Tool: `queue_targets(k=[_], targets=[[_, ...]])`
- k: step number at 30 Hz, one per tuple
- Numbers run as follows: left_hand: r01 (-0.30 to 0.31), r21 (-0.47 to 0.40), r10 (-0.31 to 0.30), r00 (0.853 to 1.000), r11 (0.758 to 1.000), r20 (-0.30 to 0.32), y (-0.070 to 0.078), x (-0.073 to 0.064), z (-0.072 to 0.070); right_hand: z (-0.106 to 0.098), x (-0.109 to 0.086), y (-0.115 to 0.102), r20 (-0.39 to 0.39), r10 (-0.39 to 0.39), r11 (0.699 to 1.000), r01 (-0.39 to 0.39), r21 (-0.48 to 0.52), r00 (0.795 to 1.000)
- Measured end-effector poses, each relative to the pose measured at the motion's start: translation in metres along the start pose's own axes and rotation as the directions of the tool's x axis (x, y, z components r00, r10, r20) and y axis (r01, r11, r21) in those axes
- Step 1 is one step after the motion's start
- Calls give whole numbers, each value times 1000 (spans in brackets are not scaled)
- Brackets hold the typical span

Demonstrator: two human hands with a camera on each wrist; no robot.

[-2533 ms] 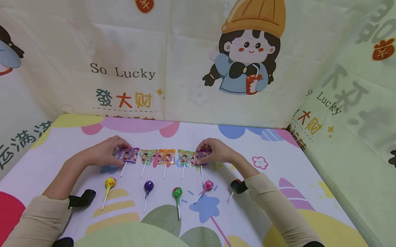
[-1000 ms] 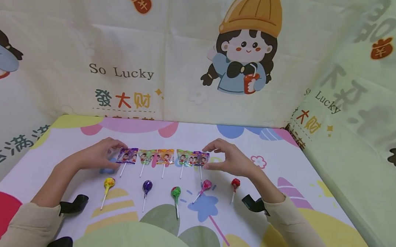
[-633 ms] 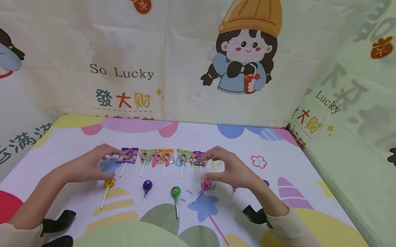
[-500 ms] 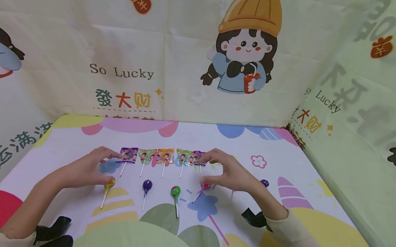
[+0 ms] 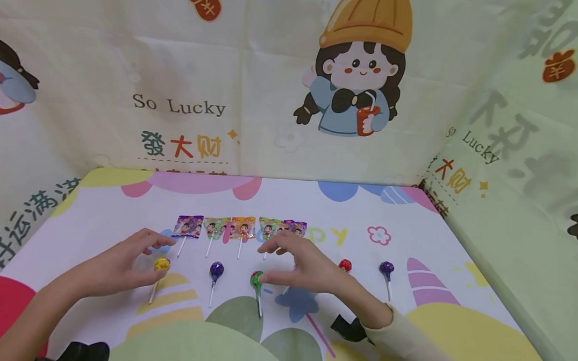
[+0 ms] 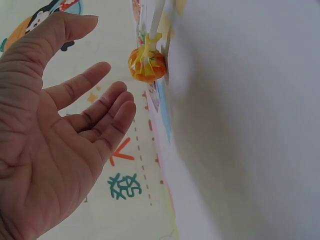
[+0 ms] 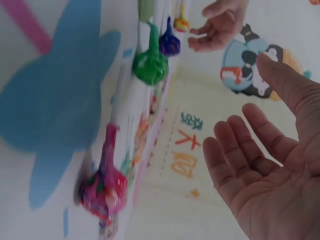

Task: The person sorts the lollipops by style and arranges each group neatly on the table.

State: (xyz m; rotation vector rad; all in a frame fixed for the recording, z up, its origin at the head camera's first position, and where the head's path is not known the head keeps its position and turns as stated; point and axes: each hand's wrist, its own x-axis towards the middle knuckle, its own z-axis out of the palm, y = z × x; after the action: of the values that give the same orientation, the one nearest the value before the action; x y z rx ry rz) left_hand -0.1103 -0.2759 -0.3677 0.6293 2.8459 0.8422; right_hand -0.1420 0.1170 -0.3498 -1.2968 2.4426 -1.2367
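My left hand is by the yellow lollipop, its thumb overlapping the candy in the head view. In the left wrist view its spread fingers hold nothing, and the yellow lollipop is beyond the fingertips. My right hand hovers with thumb and fingers apart, the thumb tip near the green lollipop. It hides most of the pink lollipop, which the right wrist view shows lying on the table. A purple lollipop lies between the hands.
Behind, bagged lollipops form a row: purple, green, orange, another green and another purple. On the right lie a red lollipop and a purple one. A printed cloth wall backs the table.
Both hands let go of the end bagged lollipops earlier. My left hand has come nearer to the yellow lollipop; my right hand has moved left and nearer to me, toward the green one.
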Motion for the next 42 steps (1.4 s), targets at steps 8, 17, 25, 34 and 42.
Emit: queue_targets(k=[8, 17, 25, 34, 42], targets=[[-6, 24, 6, 1000, 1000, -2, -1, -6, 5, 30, 24, -4, 65, -7, 1000, 9, -28, 998], [-35, 30, 35, 999, 999, 8, -9, -4, 9, 50, 48, -7, 120, 75, 994, -64, -92, 990], [-26, 51, 26, 1000, 998, 4, -15, -3, 10, 59, 66, -8, 168, 98, 986, -72, -153, 981], [-24, 41, 23, 1000, 999, 21, -16, 3, 8, 67, 78, -6, 185, 141, 980, -110, -167, 972], [-14, -10, 15, 999, 1000, 50, -15, 5, 8, 75, 82, 0, 202, 153, 979, -120, -164, 967]])
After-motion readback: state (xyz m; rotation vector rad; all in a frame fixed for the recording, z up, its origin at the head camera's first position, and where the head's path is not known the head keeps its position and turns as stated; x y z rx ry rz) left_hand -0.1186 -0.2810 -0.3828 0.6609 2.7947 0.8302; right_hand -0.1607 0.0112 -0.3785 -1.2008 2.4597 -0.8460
